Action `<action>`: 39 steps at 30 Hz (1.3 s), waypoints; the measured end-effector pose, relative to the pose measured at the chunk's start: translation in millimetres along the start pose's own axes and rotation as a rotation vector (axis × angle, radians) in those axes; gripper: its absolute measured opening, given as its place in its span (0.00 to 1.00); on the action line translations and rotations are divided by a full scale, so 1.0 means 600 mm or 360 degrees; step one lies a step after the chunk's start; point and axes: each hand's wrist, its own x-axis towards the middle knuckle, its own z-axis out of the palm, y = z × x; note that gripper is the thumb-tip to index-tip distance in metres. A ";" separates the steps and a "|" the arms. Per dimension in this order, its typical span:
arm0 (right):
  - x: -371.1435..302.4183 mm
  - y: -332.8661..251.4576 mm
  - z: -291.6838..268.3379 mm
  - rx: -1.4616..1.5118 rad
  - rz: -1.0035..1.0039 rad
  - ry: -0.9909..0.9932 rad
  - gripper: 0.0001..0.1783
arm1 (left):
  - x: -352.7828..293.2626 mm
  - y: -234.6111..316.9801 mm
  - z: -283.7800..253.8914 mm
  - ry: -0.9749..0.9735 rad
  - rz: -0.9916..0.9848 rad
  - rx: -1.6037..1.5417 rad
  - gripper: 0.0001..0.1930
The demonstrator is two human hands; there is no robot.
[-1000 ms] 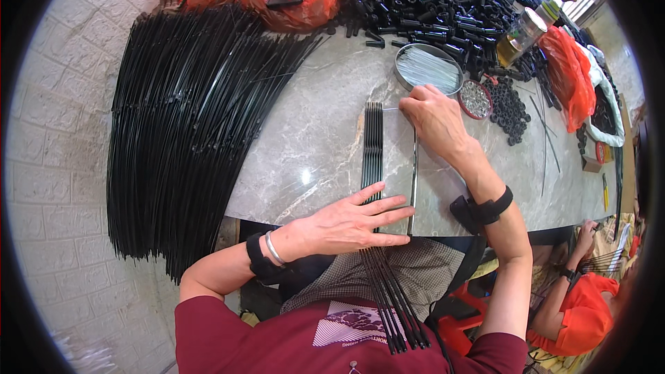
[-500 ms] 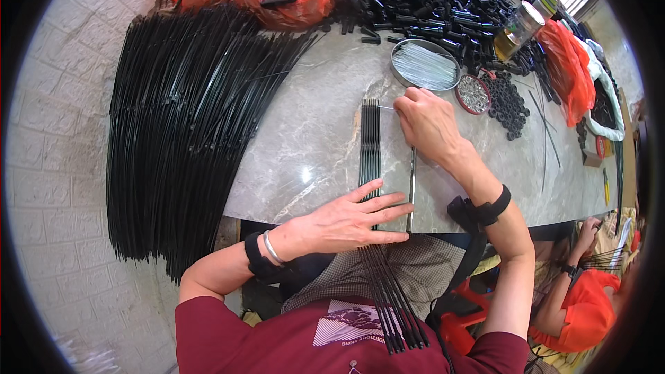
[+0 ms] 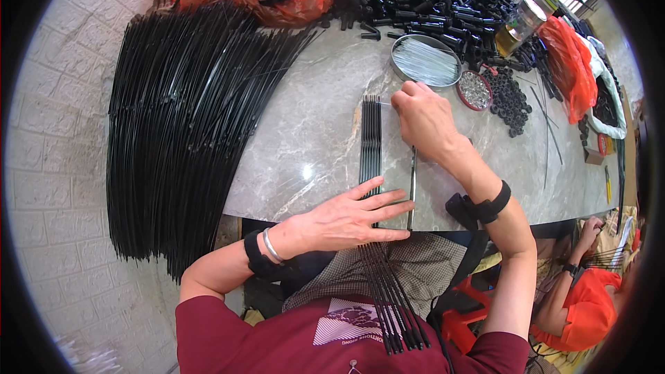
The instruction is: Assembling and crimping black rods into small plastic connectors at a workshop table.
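Note:
Several slim black rods (image 3: 371,140) lie side by side in a narrow row on the grey marbled tabletop. Their thicker black ends hang past the table's near edge over my lap. My left hand (image 3: 350,216) rests flat across the rods near that edge, fingers spread, pressing on them. At the rods' far ends, my right hand (image 3: 421,114) pinches a thin pale wire (image 3: 386,103) that reaches left to the rods. Whether its tip sits inside a rod is too small to tell. A single dark rod (image 3: 413,190) lies apart, under the right hand and left fingertips.
Left lies a big bundle of black rods (image 3: 187,131). Beyond my hands are a round tin (image 3: 426,61) of pale wires, a red-rimmed dish (image 3: 474,90) of small metal bits, black rings (image 3: 511,102) and heaped black tubes (image 3: 422,0). A person in orange (image 3: 578,308) sits at right.
My right hand has shifted very slightly away from me, still pinching the pale wire by the rods' far ends. The left hand stays flat on the rods.

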 end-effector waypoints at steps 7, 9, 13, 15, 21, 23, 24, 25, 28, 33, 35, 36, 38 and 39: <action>0.004 -0.002 0.008 -0.0092 0.0011 0.0022 0.04 | -0.001 -0.002 0.000 0.0008 0.0005 -0.0026 0.31; 0.001 -0.008 0.007 -0.0052 0.0047 0.0035 0.04 | -0.001 -0.002 -0.003 0.0003 0.0003 -0.0029 0.31; 0.000 -0.003 0.008 0.0046 0.0081 -0.0003 0.05 | -0.001 -0.001 -0.003 0.0004 0.0001 -0.0055 0.31; 0.000 0.002 0.007 0.0028 0.0029 0.0009 0.05 | 0.000 -0.001 -0.003 0.0005 0.0004 -0.0055 0.31; -0.001 -0.019 0.012 -0.0084 0.0025 0.0075 0.05 | -0.003 0.001 -0.005 -0.0048 -0.0013 -0.0054 0.32; 0.000 -0.023 0.013 -0.0103 0.0030 0.0066 0.05 | -0.004 0.001 -0.005 -0.0048 -0.0020 -0.0039 0.32; 0.000 -0.019 0.015 -0.0088 -0.0028 0.0133 0.05 | -0.003 0.001 -0.006 -0.0045 -0.0016 -0.0057 0.32; 0.001 -0.015 0.017 -0.0073 -0.0086 0.0200 0.04 | -0.001 0.000 -0.006 -0.0042 -0.0013 -0.0074 0.32; 0.005 -0.002 0.021 0.0023 -0.0019 0.0171 0.04 | 0.001 -0.003 -0.004 -0.0039 -0.0013 -0.0069 0.32; 0.010 -0.007 0.019 0.0008 0.0068 0.0103 0.06 | 0.003 -0.006 -0.006 -0.0013 0.0003 -0.0031 0.31; 0.009 -0.013 0.018 0.0007 0.0043 0.0122 0.06 | 0.001 -0.001 -0.012 0.0008 0.0017 -0.0001 0.30; 0.009 -0.015 0.014 -0.0026 -0.0050 0.0130 0.06 | -0.001 0.003 -0.013 -0.0005 0.0013 0.0008 0.30; 0.008 -0.012 0.014 -0.0108 -0.0152 0.0171 0.05 | -0.001 0.002 -0.007 0.0009 0.0039 0.0062 0.30; 0.004 -0.012 0.021 -0.0186 -0.0144 0.0125 0.06 | -0.001 -0.002 0.003 0.0016 0.0048 0.0052 0.30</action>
